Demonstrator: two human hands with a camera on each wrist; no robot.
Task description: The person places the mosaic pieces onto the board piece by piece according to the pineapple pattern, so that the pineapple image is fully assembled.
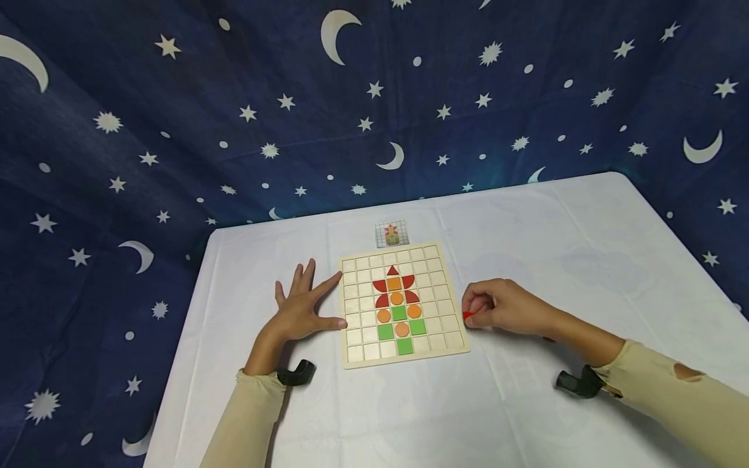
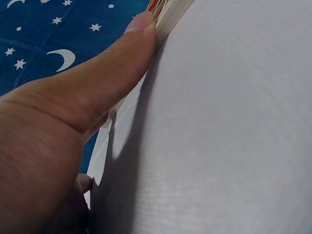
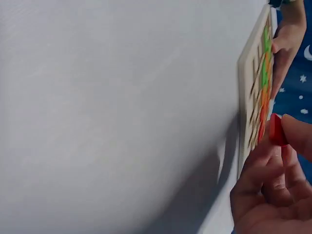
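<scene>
A square wooden grid board (image 1: 365, 359) lies on the table with red, orange and green pieces set in its cells. At its left edge, my left hand (image 1: 295, 312) is spread, with the straight index finger and thumb touching the rim. The thumb (image 2: 114, 73) lies against the board's side in the left wrist view. Just off the board's right edge, my right hand (image 1: 506, 305) pinches a small red piece (image 3: 278, 130) between thumb and fingers. Its exact shape is mostly covered by the fingertips. An orange square (image 1: 394, 284) sits below a red triangle (image 1: 393, 270).
A small pattern card (image 1: 381, 235) lies just behind the board, showing a similar coloured figure. A dark red piece (image 1: 549, 339) shows partly beneath the right wrist. White cloth covers the table (image 1: 409, 416); a dark blue star-and-moon curtain (image 1: 398, 117) hangs behind it.
</scene>
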